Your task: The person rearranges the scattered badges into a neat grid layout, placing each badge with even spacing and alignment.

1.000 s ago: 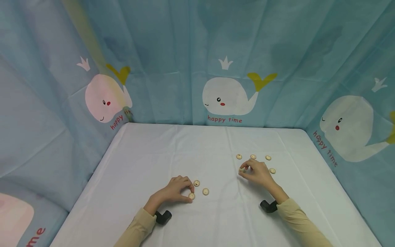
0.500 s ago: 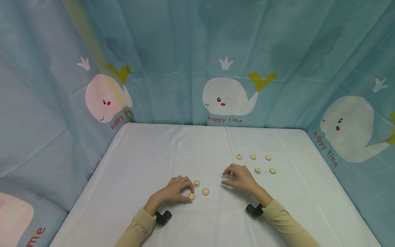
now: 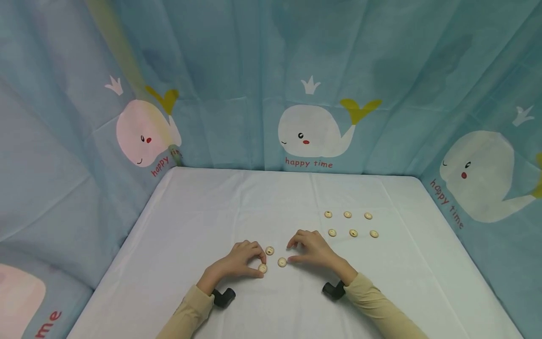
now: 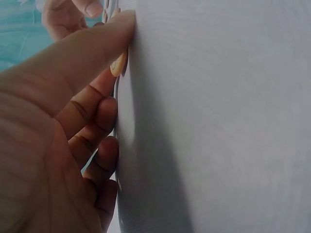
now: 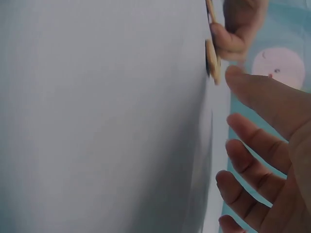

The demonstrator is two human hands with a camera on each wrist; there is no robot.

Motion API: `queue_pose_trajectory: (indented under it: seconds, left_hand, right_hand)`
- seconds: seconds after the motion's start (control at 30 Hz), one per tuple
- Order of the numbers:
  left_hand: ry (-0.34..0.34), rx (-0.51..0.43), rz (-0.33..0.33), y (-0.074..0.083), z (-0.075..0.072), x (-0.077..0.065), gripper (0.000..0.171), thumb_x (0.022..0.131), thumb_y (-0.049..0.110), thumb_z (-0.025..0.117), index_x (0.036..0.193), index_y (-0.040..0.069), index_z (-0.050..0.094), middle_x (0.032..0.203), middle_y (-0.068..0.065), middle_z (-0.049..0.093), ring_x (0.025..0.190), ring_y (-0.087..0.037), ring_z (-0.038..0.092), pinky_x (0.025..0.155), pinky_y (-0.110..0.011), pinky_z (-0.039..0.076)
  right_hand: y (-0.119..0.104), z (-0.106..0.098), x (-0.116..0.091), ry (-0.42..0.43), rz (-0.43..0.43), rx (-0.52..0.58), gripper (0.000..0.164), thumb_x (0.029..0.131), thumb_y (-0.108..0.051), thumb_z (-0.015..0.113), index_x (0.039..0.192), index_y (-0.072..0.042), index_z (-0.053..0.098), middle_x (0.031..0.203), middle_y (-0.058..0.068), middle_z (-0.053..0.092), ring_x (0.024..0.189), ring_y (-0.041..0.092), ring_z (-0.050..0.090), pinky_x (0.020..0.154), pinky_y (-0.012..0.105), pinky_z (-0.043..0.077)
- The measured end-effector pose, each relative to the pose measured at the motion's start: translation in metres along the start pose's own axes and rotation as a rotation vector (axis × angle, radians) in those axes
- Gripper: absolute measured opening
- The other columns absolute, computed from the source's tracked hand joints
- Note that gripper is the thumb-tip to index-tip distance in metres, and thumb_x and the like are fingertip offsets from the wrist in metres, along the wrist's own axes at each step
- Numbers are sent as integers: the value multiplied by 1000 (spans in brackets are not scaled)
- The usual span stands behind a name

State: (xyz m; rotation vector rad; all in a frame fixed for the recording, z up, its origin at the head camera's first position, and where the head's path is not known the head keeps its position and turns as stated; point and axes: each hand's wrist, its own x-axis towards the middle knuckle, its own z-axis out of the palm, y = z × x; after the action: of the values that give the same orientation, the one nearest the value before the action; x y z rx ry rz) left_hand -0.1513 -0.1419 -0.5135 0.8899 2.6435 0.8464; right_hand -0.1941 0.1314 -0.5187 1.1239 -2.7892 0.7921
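My left hand (image 3: 238, 262) pinches a round pale wooden button (image 3: 262, 268) between thumb and index finger, low on the white cloth; in the left wrist view the button (image 4: 116, 66) peeks out below the thumb. Just beyond it lies a second button (image 3: 269, 251), and to its right a third button (image 3: 282, 262). My right hand (image 3: 314, 250) hovers beside that third one, thumb and fingers spread apart with nothing between them. From the right wrist, the thumb tip shows close to a button (image 5: 212, 60).
Toward the right, several like buttons lie in two rows, among them a far-row button (image 3: 347, 214) and a near-row button (image 3: 332, 232). Blue whale-print curtain (image 3: 220, 127) borders the white-covered table (image 3: 203, 207) at the back and sides.
My right hand has let go of a button at the left end of the near row and moved left toward the loose buttons. The left hand stays in place.
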Motion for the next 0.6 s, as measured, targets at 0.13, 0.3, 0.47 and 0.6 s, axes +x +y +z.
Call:
queue_pose_trajectory:
  seconds: [0.13, 0.3, 0.47, 0.6]
  left_hand:
    - [2, 5, 6, -1, 1, 1, 26, 75, 37, 75, 92, 26, 60, 98, 11, 52, 88, -7, 38, 91, -46, 27]
    - [4, 19, 4, -3, 1, 2, 26, 74, 38, 75, 91, 27, 60, 98, 12, 52, 89, -6, 38, 91, -45, 28]
    - [2, 17, -2, -2, 1, 1, 25, 74, 38, 75, 91, 27, 60, 98, 12, 52, 89, -7, 38, 91, -45, 28]
    - [5, 16, 1, -2, 1, 0, 25, 74, 38, 75, 92, 27, 60, 98, 12, 52, 88, -6, 38, 91, -44, 28]
  right_hand:
    - [-6, 5, 3, -30, -32, 8, 31, 70, -47, 76, 93, -28, 66, 90, -14, 59, 80, 4, 49, 75, 30, 30]
    - [-12, 9, 6, -74, -55, -48, 32, 69, -49, 76, 93, -30, 66, 91, -15, 57, 82, 3, 48, 76, 31, 33]
    - [-18, 11, 8, -110, -51, -67, 30, 69, -46, 77, 91, -30, 66, 90, -14, 56, 81, 4, 46, 76, 30, 34]
    - [-21, 8, 8, -125, -44, -61, 28, 70, -44, 77, 89, -28, 66, 90, -12, 56, 81, 4, 46, 76, 30, 34]
